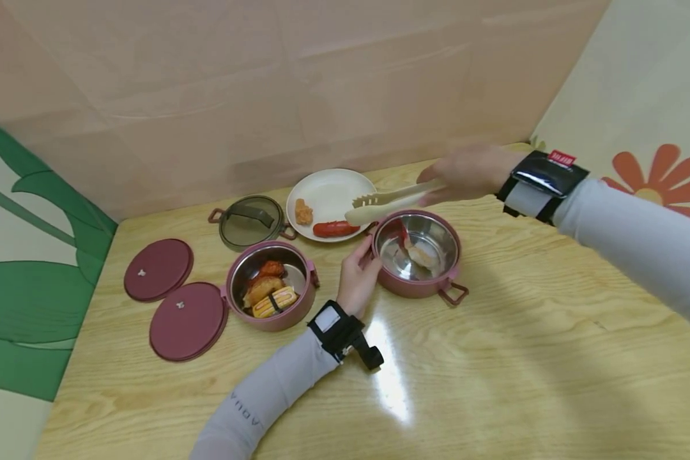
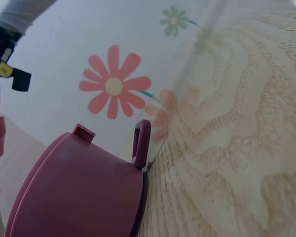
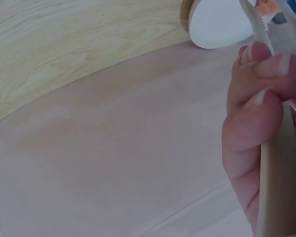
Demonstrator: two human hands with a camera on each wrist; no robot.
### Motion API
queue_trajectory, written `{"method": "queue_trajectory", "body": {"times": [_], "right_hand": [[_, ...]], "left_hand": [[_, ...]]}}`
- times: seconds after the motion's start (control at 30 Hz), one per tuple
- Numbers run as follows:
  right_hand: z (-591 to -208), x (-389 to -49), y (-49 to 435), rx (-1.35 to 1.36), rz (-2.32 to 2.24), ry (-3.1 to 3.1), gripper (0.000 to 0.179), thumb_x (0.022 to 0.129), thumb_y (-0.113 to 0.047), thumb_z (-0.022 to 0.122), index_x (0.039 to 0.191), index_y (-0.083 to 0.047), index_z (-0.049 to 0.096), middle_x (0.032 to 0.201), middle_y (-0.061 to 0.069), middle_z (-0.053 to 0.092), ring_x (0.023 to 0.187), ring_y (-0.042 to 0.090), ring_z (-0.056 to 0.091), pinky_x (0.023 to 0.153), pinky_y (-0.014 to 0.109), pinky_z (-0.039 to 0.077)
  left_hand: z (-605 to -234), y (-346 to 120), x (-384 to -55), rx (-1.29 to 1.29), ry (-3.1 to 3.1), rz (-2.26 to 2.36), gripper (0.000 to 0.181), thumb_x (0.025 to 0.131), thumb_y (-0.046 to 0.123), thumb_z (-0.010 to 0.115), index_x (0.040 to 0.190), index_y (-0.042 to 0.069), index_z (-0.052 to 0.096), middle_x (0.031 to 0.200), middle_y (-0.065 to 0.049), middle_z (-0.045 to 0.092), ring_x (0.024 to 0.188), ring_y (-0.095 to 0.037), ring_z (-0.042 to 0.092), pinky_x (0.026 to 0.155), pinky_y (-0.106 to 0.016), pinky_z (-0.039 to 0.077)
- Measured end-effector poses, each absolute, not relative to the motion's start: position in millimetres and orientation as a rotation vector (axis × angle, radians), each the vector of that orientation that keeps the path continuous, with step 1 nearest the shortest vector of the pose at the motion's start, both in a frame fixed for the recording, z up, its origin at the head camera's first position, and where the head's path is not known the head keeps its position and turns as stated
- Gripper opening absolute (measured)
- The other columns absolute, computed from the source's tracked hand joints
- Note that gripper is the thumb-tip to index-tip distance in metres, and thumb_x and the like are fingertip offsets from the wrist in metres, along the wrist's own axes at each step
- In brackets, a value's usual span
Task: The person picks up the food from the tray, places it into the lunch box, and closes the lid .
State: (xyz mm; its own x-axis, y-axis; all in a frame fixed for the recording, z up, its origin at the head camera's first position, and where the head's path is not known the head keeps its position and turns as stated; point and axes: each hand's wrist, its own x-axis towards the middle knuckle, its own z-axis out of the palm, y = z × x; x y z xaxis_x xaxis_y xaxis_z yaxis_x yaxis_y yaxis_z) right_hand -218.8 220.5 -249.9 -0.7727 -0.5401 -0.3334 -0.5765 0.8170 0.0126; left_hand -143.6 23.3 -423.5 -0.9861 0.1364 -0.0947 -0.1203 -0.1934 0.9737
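My right hand [image 1: 466, 174] holds cream tongs [image 1: 388, 207], their spread tips over the right part of a white plate [image 1: 333, 191]. Beside the tips lies a red sausage [image 1: 335, 229], and an orange-brown fried piece [image 1: 303, 212] sits further left on the plate. The left hand [image 1: 358, 278] grips the left side of a maroon pot [image 1: 416, 287] near its rim; that contact is partly hidden. Inside the pot rests a pale piece with a red tail [image 1: 420, 254], like shrimp. In the right wrist view, curled fingers [image 3: 256, 118] wrap the tongs.
A second maroon pot [image 1: 282, 319] holds several food pieces, one a yellow block with a dark band [image 1: 275, 301]. Left of it lie two maroon round lids [image 1: 158, 268]. A dark see-through lid [image 1: 238, 233] with a handle lies behind. A wall covering [image 1: 299, 83] borders the table's back.
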Motion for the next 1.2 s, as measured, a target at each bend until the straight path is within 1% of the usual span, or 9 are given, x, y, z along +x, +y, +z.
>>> {"method": "queue_trajectory", "body": {"times": [0.23,0.3,0.4,0.47,0.53,0.67,0.77,1.03,1.2], "right_hand": [[-260,-227,207,-0.906,0.171,2.669,0.049,0.095,-0.045,0.06,0.127,-0.007,0.065,0.113,0.014,0.072,0.096,0.031,0.069,0.084,0.049,0.056],[-262,-229,204,-0.91,0.179,2.668,0.048,0.095,-0.044,0.061,0.126,-0.007,0.066,0.111,0.013,0.073,0.091,0.029,0.07,0.081,0.047,0.057],[-263,-232,200,-0.903,0.197,2.667,0.049,0.094,-0.045,0.062,0.126,-0.007,0.066,0.111,0.013,0.073,0.09,0.027,0.07,0.079,0.045,0.057],[-264,-233,196,-0.896,0.218,2.666,0.049,0.094,-0.046,0.062,0.126,-0.009,0.066,0.11,0.012,0.073,0.088,0.026,0.069,0.076,0.043,0.057],[-264,-235,193,-0.89,0.248,2.668,0.049,0.094,-0.047,0.062,0.125,-0.01,0.067,0.109,0.011,0.073,0.086,0.024,0.068,0.071,0.039,0.056],[-264,-238,184,-0.9,0.292,2.675,0.043,0.093,-0.047,0.064,0.118,-0.013,0.071,0.098,0.005,0.074,0.076,0.019,0.062,0.062,0.031,0.049],[-263,-240,178,-0.917,0.296,2.672,0.04,0.092,-0.045,0.065,0.116,-0.013,0.071,0.097,0.005,0.073,0.077,0.019,0.061,0.064,0.032,0.048],[-264,-246,171,-0.877,0.302,2.651,0.046,0.09,-0.043,0.069,0.121,-0.009,0.069,0.112,0.012,0.072,0.091,0.024,0.065,0.076,0.038,0.054],[-264,-248,170,-0.868,0.301,2.639,0.043,0.089,-0.04,0.071,0.119,-0.01,0.07,0.112,0.012,0.072,0.094,0.025,0.065,0.078,0.039,0.053]], "left_hand": [[-425,20,-141,0.024,1.874,2.314,0.055,0.092,-0.01,0.048,0.146,-0.006,0.038,0.151,-0.021,0.041,0.137,-0.031,0.045,0.11,-0.033,0.043],[-426,19,-141,0.021,1.878,2.307,0.055,0.092,-0.01,0.049,0.146,-0.006,0.039,0.151,-0.021,0.041,0.137,-0.031,0.045,0.109,-0.033,0.043],[-426,19,-140,0.013,1.882,2.297,0.056,0.091,-0.009,0.049,0.146,-0.005,0.039,0.152,-0.02,0.04,0.136,-0.031,0.045,0.109,-0.032,0.043],[-425,18,-140,0.0,1.883,2.289,0.056,0.092,-0.009,0.05,0.146,-0.004,0.039,0.152,-0.02,0.04,0.137,-0.03,0.045,0.109,-0.032,0.043],[-425,18,-140,-0.007,1.886,2.283,0.055,0.092,-0.008,0.05,0.146,-0.004,0.039,0.152,-0.02,0.041,0.137,-0.03,0.045,0.109,-0.032,0.043],[-425,17,-139,-0.014,1.889,2.285,0.055,0.093,-0.008,0.051,0.146,-0.004,0.04,0.151,-0.02,0.042,0.136,-0.03,0.046,0.109,-0.033,0.043],[-425,17,-139,0.002,1.884,2.304,0.054,0.092,-0.008,0.051,0.145,-0.006,0.039,0.15,-0.022,0.042,0.136,-0.032,0.046,0.109,-0.033,0.043],[-426,19,-138,0.015,1.851,2.324,0.055,0.093,-0.009,0.051,0.146,-0.006,0.038,0.151,-0.021,0.041,0.137,-0.032,0.045,0.11,-0.033,0.042],[-429,23,-138,0.019,1.861,2.329,0.056,0.092,-0.01,0.05,0.146,-0.006,0.038,0.151,-0.022,0.041,0.137,-0.031,0.044,0.111,-0.034,0.041]]}}
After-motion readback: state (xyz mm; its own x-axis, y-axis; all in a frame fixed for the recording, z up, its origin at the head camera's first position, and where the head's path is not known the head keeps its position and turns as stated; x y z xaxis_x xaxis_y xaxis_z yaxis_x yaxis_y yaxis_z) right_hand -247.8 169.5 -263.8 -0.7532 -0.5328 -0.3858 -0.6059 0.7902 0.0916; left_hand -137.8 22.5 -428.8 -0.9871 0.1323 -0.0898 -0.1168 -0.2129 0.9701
